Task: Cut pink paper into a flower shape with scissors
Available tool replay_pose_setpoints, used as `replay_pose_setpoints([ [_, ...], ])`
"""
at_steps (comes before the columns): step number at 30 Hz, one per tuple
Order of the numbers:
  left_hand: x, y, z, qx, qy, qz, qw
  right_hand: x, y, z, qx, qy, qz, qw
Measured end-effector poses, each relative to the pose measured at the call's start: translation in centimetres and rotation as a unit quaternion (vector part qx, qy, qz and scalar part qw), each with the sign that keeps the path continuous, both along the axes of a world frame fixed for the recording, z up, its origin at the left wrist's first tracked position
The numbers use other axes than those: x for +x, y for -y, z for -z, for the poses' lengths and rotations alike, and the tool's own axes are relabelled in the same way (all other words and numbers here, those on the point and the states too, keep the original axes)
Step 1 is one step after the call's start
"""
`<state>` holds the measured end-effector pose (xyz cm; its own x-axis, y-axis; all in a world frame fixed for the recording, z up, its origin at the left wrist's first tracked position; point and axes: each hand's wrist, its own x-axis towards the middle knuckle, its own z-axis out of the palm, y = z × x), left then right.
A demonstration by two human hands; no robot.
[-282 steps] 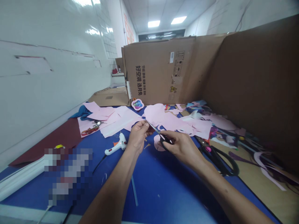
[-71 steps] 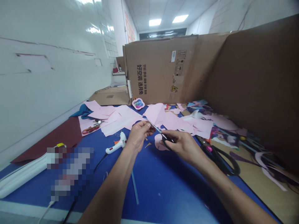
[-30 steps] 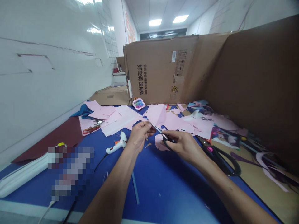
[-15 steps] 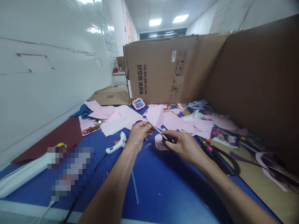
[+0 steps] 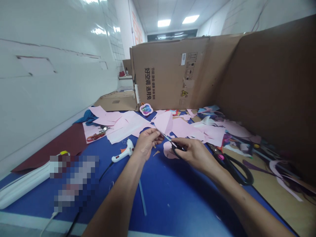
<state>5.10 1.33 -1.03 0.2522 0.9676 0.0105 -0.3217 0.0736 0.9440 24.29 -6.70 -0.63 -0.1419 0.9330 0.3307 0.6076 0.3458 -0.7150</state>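
My left hand [image 5: 148,141] pinches the near edge of a pink sheet piece [image 5: 164,121], which stands up from the fingertips. In my right hand [image 5: 194,151] is a pair of black-handled scissors [image 5: 175,149], its fingers wrapped round the handles. The blades point up and left and lie along the edge of the pink piece, close to my left fingertips. Below the scissors a small rounded pink cut-out [image 5: 169,151] lies on the blue table surface [image 5: 163,197]. How far the blades are apart cannot be made out.
A white glue gun [image 5: 124,152] lies left of my left hand. Large black-handled shears [image 5: 237,169] lie by my right forearm. Pink sheets [image 5: 128,126] and scraps cover the back. Tall cardboard [image 5: 170,75] walls the far and right sides. A power strip [image 5: 76,181], blurred, sits left.
Almost nothing differs. Both hands, the scissors and the pink piece stay in nearly the same place; the view has shifted very slightly.
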Motion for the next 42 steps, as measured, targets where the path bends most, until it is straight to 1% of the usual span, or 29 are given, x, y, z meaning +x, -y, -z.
replay_pose_setpoints([
  [2,-0.2,-0.1,0.0,0.005,-0.021,0.009,1.000,0.0,0.0,-0.1,-0.008,0.000,-0.009,1.000],
  [5,-0.2,-0.2,0.0,0.009,-0.024,0.003,1.000,0.1,0.0,0.0,-0.005,0.002,0.009,1.000],
  [9,0.3,0.2,0.0,-0.005,0.003,-0.012,1.000,0.1,-0.1,0.2,-0.005,0.006,0.020,1.000],
  [13,0.8,0.6,0.0,-0.016,0.038,-0.017,0.999,0.1,-0.2,0.2,-0.009,-0.011,0.021,1.000],
  [18,1.1,0.7,0.3,-0.027,0.064,-0.015,0.997,0.4,-0.3,0.2,-0.012,-0.014,0.004,1.000],
  [27,0.6,0.4,0.2,-0.025,0.029,0.004,0.999,0.7,-0.3,0.2,-0.014,-0.010,-0.002,1.000],
  [42,0.7,0.4,0.3,-0.031,0.043,0.000,0.999,0.7,-0.4,0.2,-0.016,-0.001,-0.004,1.000],
])
